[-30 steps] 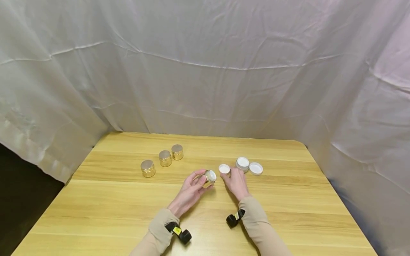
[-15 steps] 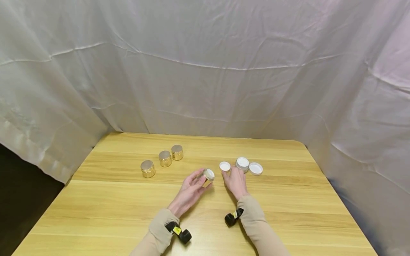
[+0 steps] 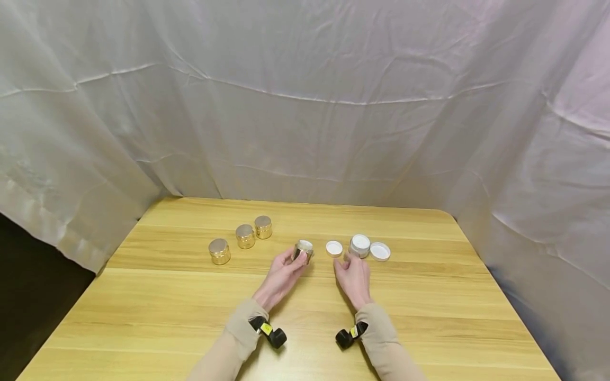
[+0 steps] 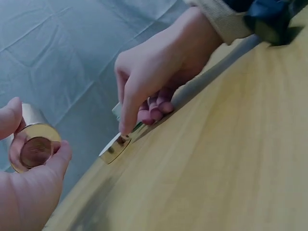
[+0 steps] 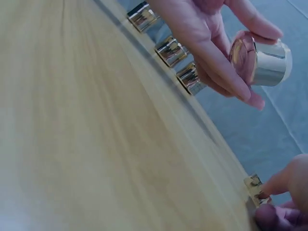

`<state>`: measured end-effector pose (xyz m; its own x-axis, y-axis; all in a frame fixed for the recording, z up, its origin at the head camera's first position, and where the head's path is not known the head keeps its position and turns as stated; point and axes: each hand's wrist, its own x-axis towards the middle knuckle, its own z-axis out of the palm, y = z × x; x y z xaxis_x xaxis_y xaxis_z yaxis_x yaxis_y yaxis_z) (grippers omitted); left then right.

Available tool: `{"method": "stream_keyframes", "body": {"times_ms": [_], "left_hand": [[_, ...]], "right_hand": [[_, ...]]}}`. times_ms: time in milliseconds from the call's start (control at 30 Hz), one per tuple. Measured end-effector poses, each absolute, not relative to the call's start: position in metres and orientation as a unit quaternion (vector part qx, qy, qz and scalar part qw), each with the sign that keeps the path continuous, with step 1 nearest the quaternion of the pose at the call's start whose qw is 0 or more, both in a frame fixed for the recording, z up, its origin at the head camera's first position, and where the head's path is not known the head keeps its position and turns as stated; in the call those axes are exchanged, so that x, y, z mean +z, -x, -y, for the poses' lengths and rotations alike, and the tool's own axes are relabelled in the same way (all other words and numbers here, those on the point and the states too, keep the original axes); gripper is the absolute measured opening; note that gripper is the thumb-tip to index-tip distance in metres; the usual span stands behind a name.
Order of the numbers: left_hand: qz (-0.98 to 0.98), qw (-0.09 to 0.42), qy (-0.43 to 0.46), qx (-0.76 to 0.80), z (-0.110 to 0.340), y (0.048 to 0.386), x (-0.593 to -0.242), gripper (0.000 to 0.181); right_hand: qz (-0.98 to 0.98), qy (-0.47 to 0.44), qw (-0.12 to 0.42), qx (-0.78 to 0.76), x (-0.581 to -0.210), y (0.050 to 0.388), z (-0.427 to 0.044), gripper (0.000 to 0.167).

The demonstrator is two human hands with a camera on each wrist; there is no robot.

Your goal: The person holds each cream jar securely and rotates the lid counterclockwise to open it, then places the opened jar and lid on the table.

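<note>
My left hand [image 3: 279,279] holds an uncapped gold jar [image 3: 305,245] above the table, its white mouth facing up. Thumb and fingers grip the sides, and the jar's gold base [image 4: 34,147] shows in the left wrist view. A gold lid [image 3: 334,248] lies upside down on the table, white inside showing. Just in front of it is my right hand [image 3: 354,278], fingers loosely bent; the index fingertip [image 4: 126,126] is at the lid's edge, and I cannot tell whether it touches. Behind this hand stands an opened silvery jar with white inside [image 3: 359,244].
A larger upturned lid [image 3: 380,251] lies right beside the silvery jar. Three capped gold jars [image 3: 245,236] stand at the back left of the wooden table [image 3: 429,317]. Grey curtains [image 3: 305,132] enclose the back and sides.
My left hand has moved the gold jar a little left and back and turned it more upright. The right hand has let go of the gold lid and drawn slightly toward me.
</note>
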<state>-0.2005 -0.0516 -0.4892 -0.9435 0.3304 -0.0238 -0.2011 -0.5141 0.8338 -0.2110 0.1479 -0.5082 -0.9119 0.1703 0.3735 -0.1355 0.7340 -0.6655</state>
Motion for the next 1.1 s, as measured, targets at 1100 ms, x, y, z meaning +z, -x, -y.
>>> {"method": "stream_keyframes", "body": {"times_ms": [1100], "left_hand": [[-0.756,0.021,-0.044,0.653,0.035,0.249,-0.474,0.054]], "right_hand": [[0.876,0.016,0.212,0.433,-0.517,0.207,-0.15,0.008]]}}
